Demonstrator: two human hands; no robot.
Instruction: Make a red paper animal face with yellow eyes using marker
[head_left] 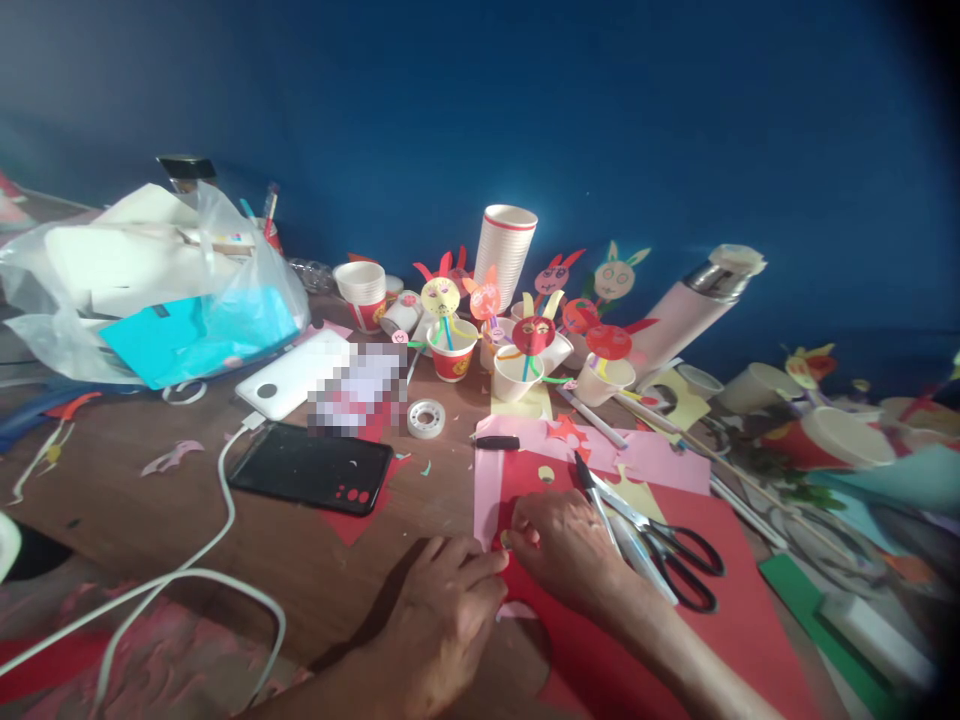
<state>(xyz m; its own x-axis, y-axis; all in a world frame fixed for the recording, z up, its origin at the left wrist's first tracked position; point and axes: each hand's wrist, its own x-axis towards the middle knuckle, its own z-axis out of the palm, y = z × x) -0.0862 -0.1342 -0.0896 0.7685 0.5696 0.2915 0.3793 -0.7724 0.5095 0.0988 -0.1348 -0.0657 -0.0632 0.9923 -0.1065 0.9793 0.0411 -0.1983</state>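
My right hand (566, 545) rests over a red sheet of paper (660, 650), its thumb and fingers pinched together. A small pale-yellow bit shows at those fingertips, too small to make out. Close by on the left, my left hand (442, 615) has its fingers bent toward the same spot; what they hold, if anything, is hidden. Beside my right hand lie black-handled scissors (671, 550) and a black pen (585, 475). A small yellow paper disc (546, 474) lies on the red sheet, above my right hand. Pink paper (675, 460) shows under the red sheet.
Paper cups (517, 375) with paper animal faces on stems stand along the back. Behind them are a cup stack (502, 255) and a leaning flask (690, 305). A tape roll (427, 419), black phone case (311, 468), white device (296, 370) with cable and plastic bag (247, 250) sit left.
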